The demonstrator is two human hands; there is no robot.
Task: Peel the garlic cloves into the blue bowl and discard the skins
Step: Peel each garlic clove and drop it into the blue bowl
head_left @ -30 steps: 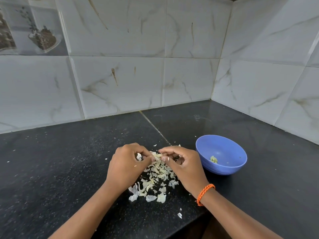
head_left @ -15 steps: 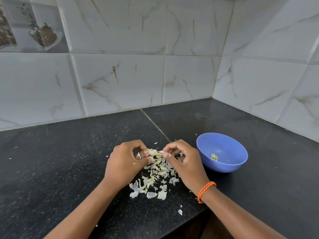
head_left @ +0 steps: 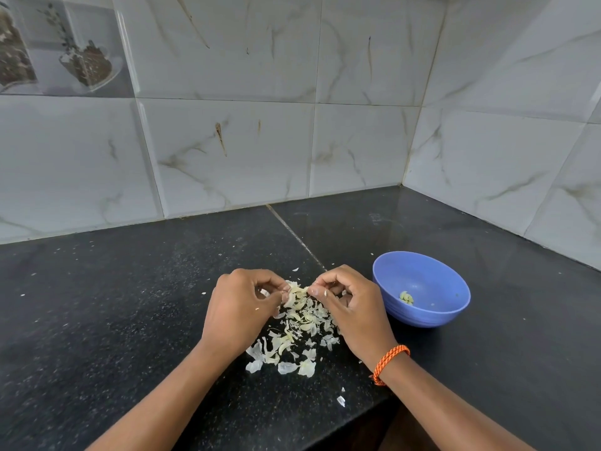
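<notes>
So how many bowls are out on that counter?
1: a blue bowl on the black counter, to the right of the right hand; nothing in view could hide another.

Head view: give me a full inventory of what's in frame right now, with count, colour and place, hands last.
blue bowl: one, blue, on the countertop right of the hands.
peeled garlic: a small clump, pale yellow-green, inside the blue bowl; exact count too small to tell.
garlic skins: a loose pile, white to cream, on the countertop between and below the hands; a few stray flakes nearer the edge.
countertop: one, black speckled stone, running into the corner.
wall tiles: white marbled, behind and to the right; one picture tile at upper left.
wristband: one, orange, on the right wrist.
left hand: fingers curled, pinching something small and pale.
right hand: fingers curled, pinching a pale bit at the fingertips.
</notes>
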